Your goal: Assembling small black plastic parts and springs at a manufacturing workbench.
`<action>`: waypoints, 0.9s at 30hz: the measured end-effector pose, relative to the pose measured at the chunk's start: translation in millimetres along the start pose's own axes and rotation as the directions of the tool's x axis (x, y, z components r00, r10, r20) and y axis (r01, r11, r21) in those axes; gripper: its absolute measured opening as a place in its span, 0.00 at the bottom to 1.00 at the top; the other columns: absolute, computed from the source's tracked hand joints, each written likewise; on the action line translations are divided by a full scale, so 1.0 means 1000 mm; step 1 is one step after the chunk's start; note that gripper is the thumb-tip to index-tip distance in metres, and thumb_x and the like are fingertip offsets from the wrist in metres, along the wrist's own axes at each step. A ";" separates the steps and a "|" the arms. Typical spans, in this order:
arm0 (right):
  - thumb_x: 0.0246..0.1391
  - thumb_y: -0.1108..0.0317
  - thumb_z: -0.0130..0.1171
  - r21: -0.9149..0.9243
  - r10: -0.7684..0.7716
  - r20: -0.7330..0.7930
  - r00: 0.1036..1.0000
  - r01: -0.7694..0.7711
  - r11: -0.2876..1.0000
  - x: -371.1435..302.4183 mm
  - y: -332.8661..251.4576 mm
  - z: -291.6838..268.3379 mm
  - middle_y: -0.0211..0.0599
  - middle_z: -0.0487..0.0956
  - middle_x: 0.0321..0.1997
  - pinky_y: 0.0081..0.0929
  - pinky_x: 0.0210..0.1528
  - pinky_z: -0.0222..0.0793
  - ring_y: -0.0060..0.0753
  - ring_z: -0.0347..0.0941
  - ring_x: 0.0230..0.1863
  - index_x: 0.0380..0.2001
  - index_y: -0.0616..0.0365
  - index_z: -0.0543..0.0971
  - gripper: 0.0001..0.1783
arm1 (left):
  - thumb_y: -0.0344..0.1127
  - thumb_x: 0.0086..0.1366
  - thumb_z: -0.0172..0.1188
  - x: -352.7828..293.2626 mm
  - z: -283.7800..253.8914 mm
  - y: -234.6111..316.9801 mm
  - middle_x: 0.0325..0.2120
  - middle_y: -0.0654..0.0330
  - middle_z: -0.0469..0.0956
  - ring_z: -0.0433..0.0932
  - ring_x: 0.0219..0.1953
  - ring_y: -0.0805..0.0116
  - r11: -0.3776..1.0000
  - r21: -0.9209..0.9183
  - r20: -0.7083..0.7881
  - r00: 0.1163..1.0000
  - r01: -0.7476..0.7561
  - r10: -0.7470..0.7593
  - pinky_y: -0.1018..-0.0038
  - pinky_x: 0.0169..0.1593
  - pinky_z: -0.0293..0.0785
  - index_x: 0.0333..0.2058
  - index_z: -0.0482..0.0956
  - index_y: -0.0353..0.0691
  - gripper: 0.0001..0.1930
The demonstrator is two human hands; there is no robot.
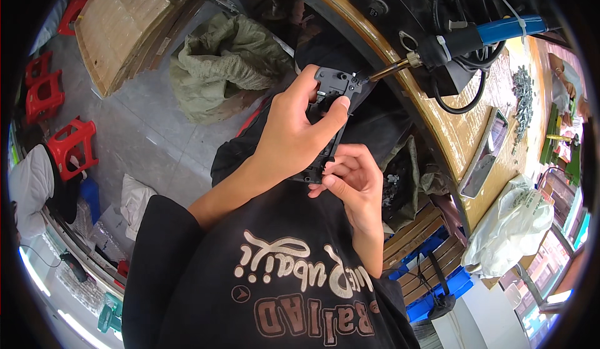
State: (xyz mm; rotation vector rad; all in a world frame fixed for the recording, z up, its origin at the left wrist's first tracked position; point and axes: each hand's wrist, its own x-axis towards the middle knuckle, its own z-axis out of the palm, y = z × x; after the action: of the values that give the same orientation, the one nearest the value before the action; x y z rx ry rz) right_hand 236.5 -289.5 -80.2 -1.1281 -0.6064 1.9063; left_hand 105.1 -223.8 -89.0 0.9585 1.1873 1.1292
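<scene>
A long, dark grey moulded plastic part (338, 81) with holes and raised posts is held over my lap. My left hand (290, 130) is closed around its far half, with the thumb across the top face. At the near end, the fingers and thumb of my right hand (355, 183) pinch the part's edge. A soldering iron (459, 44) with a blue rear and a brass-coloured shaft reaches in from the right. Its tip is at the far right corner of the part; I cannot tell whether they touch. My fingers hide the part's middle.
The wooden workbench (447, 133) curves along the right, bearing a phone (484, 154), a pile of small dark pieces (523, 102) and a white plastic bag (509, 227). Black cables (465, 108) loop near the iron. An olive sack (228, 64), cardboard stack (122, 27) and red stools (72, 146) stand left.
</scene>
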 end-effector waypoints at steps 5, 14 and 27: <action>0.44 0.85 0.53 -0.004 -0.003 0.015 1.000 0.003 1.000 -0.001 0.001 0.001 0.41 0.70 0.33 0.31 0.35 0.75 0.30 0.72 0.33 0.41 0.68 0.64 0.18 | 0.27 0.53 0.54 -0.002 -0.001 -0.002 0.16 0.62 0.69 0.65 0.20 0.82 1.000 0.004 -0.002 1.000 -0.016 0.016 0.81 0.23 0.62 0.26 0.64 0.34 0.07; 0.44 0.85 0.53 0.012 0.001 0.016 1.000 -0.001 1.000 -0.001 0.003 0.002 0.41 0.71 0.33 0.31 0.35 0.75 0.30 0.72 0.34 0.41 0.68 0.65 0.18 | 0.27 0.53 0.54 -0.004 -0.005 0.001 0.16 0.63 0.69 0.64 0.20 0.83 1.000 -0.007 0.002 1.000 -0.023 0.023 0.82 0.23 0.62 0.26 0.63 0.34 0.07; 0.44 0.85 0.53 -0.012 0.037 -0.015 0.999 -0.037 0.999 0.002 0.012 -0.001 0.39 0.70 0.33 0.32 0.33 0.76 0.30 0.72 0.32 0.40 0.68 0.65 0.17 | 0.27 0.53 0.54 -0.004 -0.005 -0.013 0.17 0.64 0.69 0.65 0.21 0.83 1.000 0.012 -0.043 0.999 0.016 -0.016 0.82 0.24 0.62 0.27 0.65 0.34 0.06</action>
State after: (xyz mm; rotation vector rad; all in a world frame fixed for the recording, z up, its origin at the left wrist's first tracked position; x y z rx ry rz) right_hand 232.5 -294.4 -90.3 -1.1670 -0.5935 1.9265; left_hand 102.0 -230.3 -101.6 0.9369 1.2361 1.1359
